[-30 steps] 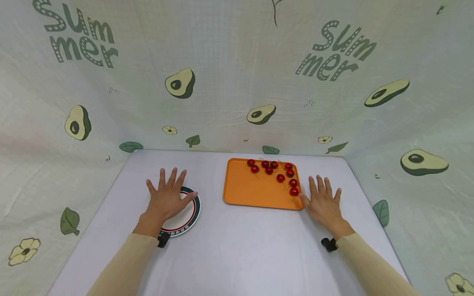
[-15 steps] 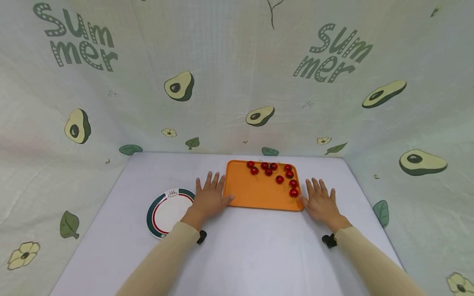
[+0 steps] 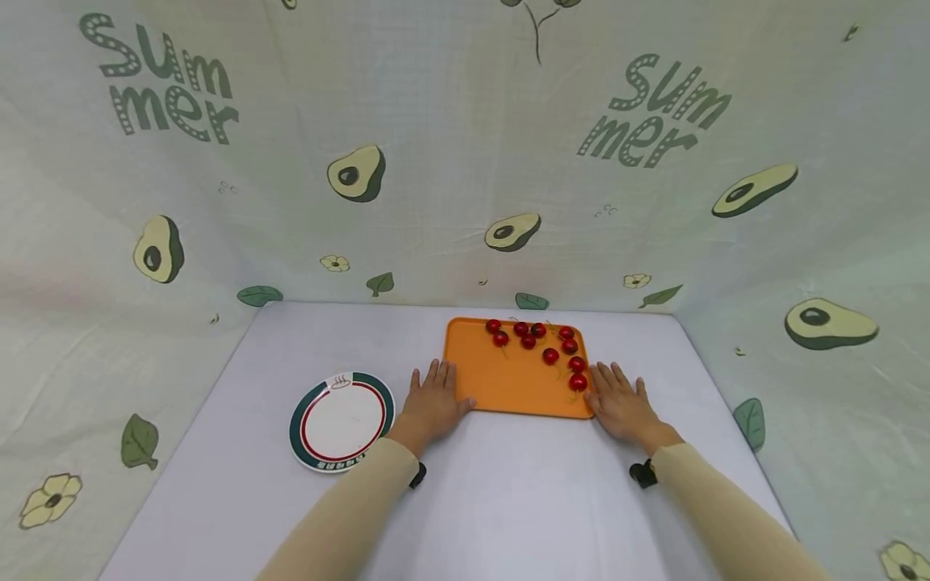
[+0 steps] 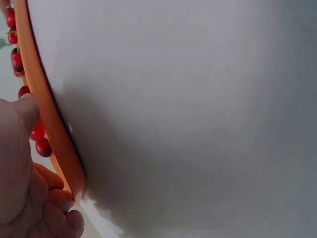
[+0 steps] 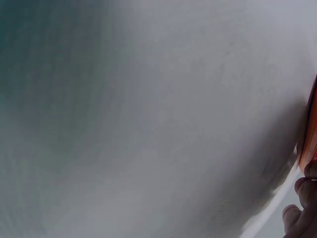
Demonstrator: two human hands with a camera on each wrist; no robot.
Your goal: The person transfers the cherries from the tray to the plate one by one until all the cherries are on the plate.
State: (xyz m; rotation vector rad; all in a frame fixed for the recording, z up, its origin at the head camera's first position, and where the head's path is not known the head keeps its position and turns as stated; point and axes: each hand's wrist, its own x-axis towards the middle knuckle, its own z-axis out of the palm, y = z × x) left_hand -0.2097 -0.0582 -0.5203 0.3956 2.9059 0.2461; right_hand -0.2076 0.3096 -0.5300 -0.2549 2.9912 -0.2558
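An orange tray (image 3: 501,383) sits near the table's (image 3: 508,508) back edge, right of the middle. Red cherries (image 3: 550,356) lie along its back and right sides. The left hand (image 3: 432,410), fingers straight, touches its left side, thumb over the front rim. The right hand (image 3: 623,410), fingers straight too, touches its right side. A round plate (image 3: 341,420) sits toward the table's left edge, its rim writing too tiny to read. The cloth (image 3: 436,97) behind says "Summer" twice.
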